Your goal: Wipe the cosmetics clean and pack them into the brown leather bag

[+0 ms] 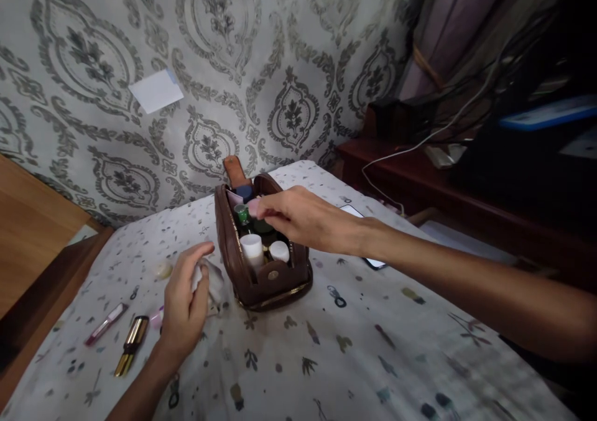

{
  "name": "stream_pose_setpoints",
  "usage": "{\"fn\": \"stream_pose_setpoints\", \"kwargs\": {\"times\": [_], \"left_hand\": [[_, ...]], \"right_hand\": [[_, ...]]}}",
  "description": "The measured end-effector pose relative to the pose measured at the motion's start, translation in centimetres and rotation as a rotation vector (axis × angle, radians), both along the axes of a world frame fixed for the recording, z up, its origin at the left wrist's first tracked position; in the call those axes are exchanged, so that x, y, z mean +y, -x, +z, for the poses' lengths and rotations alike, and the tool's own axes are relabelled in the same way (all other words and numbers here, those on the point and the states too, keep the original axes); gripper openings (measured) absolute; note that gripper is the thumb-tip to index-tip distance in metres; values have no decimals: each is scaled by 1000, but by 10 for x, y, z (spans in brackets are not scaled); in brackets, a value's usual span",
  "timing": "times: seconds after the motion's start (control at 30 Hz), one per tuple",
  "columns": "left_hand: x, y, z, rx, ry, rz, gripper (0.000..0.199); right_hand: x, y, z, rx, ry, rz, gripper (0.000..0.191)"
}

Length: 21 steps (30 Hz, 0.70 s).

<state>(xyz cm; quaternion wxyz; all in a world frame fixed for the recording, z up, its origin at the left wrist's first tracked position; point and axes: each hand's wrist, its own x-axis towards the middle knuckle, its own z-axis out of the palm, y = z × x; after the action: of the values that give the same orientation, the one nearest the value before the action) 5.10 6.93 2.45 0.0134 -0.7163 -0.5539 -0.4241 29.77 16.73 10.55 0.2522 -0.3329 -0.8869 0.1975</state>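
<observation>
At lower left lies a gold-and-black cylindrical tube [132, 344]. Near it, the left hand [185, 303] curls round a whitish item [212, 281] (too blurred to name). Between the hands, at centre, stands the open brown leather bag [284, 284]; the right hand [291, 216] reaches over it, grip unclear.
</observation>
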Motion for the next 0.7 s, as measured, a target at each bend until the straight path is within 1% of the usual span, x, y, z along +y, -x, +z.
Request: {"fn": "stream_pose_setpoints", "kwargs": {"times": [0.1, 0.17, 0.23, 0.37, 0.43, 0.57, 0.7], "left_hand": [[9, -2, -7, -201, 163, 28, 36], [13, -4, -10, -284, 216, 23, 40], [14, -6, -9, -317, 240, 20, 44], [15, -5, -7, -304, 263, -4, 46], [17, -1, -6, -278, 264, -22, 45], [21, 6, -5, -217, 271, -61, 45], [25, 8, -4, -159, 274, -66, 44]], "right_hand": [[4, 7, -5, -67, 1, 52, 19], [8, 14, -6, -160, 3, 88, 19], [10, 21, -5, -247, 3, 105, 18], [11, 30, 3, -424, -2, 126, 19], [10, 32, 7, -469, -10, 139, 21], [9, 35, 9, -482, -4, 118, 28], [10, 37, 10, -481, 35, 101, 37]]}}
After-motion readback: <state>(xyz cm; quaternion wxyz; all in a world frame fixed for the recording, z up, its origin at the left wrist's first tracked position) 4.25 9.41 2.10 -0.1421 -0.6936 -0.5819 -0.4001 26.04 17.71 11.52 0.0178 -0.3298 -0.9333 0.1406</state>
